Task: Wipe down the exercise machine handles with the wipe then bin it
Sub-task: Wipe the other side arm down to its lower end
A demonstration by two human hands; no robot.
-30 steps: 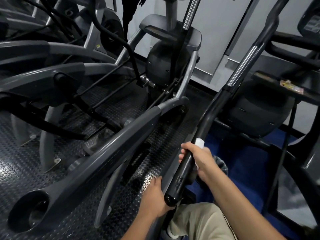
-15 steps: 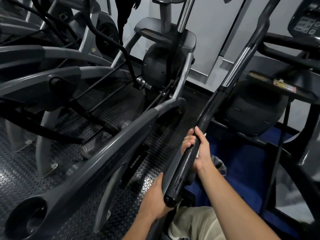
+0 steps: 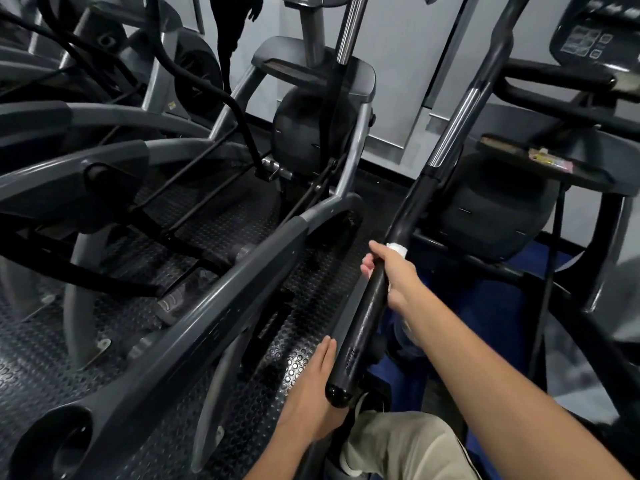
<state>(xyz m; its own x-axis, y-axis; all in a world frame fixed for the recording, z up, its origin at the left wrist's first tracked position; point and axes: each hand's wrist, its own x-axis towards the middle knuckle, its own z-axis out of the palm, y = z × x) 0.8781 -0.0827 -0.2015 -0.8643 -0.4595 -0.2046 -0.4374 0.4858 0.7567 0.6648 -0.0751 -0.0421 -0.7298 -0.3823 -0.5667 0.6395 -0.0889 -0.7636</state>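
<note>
A long black handle bar (image 3: 363,327) of the exercise machine slants from its rounded end near my lap up to a chrome section (image 3: 453,129). My right hand (image 3: 394,275) grips the bar about halfway up its black part, with a white wipe (image 3: 398,248) folded under the fingers and showing at the top of the fist. My left hand (image 3: 311,389) lies flat with straight fingers against a grey frame rail beside the bar's lower end, holding nothing.
A thick grey arm (image 3: 194,327) of the neighbouring machine runs diagonally on the left. The machine's console (image 3: 595,36) and a shelf (image 3: 540,161) sit at upper right. Studded rubber flooring (image 3: 41,368) lies below, blue flooring (image 3: 491,306) on the right. No bin is in view.
My right hand has slid up the bar with the wipe, then settled a little higher than a second ago. My left hand stays against the rail.
</note>
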